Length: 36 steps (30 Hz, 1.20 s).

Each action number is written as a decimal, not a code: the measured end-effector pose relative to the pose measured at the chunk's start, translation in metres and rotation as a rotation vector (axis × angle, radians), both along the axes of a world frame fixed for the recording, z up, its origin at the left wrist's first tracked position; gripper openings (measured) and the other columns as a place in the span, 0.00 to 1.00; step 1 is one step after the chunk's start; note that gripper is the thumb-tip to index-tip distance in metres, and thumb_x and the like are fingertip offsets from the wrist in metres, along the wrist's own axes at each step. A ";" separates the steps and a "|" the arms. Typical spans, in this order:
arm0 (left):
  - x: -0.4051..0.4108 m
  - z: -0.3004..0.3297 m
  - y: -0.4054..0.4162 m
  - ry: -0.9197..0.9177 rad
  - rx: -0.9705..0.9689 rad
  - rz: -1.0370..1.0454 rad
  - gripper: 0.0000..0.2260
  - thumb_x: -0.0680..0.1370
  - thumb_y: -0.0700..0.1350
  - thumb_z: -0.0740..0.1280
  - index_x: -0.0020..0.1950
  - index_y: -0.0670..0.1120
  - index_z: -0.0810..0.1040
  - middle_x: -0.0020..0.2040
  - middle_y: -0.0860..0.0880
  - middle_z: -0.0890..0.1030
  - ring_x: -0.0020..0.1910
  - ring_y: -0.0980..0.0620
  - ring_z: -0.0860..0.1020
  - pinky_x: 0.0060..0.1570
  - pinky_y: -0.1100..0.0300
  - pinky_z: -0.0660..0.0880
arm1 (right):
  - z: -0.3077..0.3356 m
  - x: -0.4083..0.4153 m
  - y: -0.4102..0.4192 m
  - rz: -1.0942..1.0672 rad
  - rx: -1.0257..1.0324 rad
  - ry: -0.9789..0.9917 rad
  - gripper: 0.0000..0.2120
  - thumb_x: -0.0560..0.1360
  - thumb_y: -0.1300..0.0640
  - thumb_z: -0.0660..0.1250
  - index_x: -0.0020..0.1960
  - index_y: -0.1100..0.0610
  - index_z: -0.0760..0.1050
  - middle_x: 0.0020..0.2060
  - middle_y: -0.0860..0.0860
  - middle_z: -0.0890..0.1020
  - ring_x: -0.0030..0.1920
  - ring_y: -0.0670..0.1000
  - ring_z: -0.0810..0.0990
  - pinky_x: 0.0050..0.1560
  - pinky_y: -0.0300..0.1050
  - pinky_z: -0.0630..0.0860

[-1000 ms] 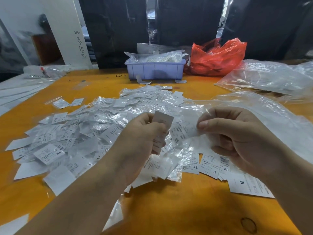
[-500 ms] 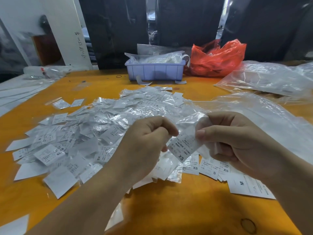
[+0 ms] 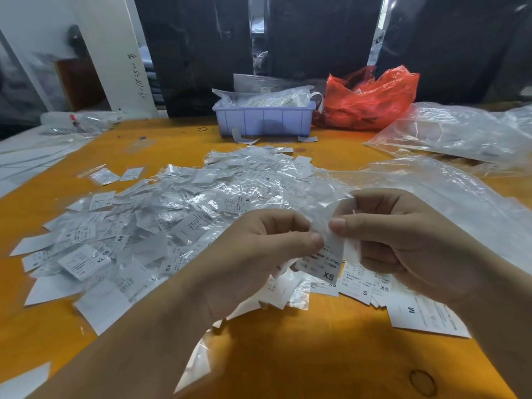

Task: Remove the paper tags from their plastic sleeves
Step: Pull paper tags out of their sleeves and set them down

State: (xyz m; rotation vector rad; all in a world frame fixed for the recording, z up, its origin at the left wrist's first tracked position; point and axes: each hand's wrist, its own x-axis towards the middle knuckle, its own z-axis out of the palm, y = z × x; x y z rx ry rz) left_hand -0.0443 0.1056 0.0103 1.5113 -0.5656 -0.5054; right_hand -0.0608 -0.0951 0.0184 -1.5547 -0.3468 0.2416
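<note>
Pulling an XS tag (image 3: pixel 324 262) from its sleeve (image 3: pixel 319 210) just in front of the pile (image 3: pixel 187 214): left hand (image 3: pixel 259 254) pinching tag, right hand (image 3: pixel 403 240) pinching plastic; next, probably sliding apart

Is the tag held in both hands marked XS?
Yes, the tag pinched between the left hand and right hand shows XS printed at its lower end.
</note>
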 end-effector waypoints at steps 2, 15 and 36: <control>0.001 -0.001 0.000 0.026 0.006 0.053 0.03 0.71 0.45 0.70 0.38 0.46 0.82 0.38 0.49 0.82 0.35 0.55 0.73 0.33 0.67 0.67 | 0.003 0.000 0.000 -0.065 0.026 0.002 0.04 0.65 0.59 0.75 0.35 0.57 0.80 0.23 0.52 0.61 0.20 0.46 0.56 0.20 0.34 0.58; 0.001 -0.005 -0.006 0.143 -0.208 0.331 0.06 0.63 0.48 0.73 0.39 0.52 0.86 0.43 0.49 0.85 0.42 0.53 0.81 0.39 0.62 0.78 | -0.007 0.000 0.008 -0.121 0.182 0.134 0.06 0.61 0.55 0.75 0.36 0.55 0.83 0.30 0.55 0.66 0.21 0.44 0.56 0.19 0.34 0.57; -0.005 0.003 -0.004 -0.040 0.192 0.053 0.04 0.68 0.48 0.71 0.34 0.52 0.80 0.35 0.50 0.80 0.33 0.58 0.76 0.32 0.69 0.70 | 0.001 -0.002 0.004 -0.147 0.006 0.096 0.11 0.60 0.51 0.76 0.34 0.58 0.78 0.21 0.50 0.62 0.21 0.47 0.56 0.20 0.36 0.58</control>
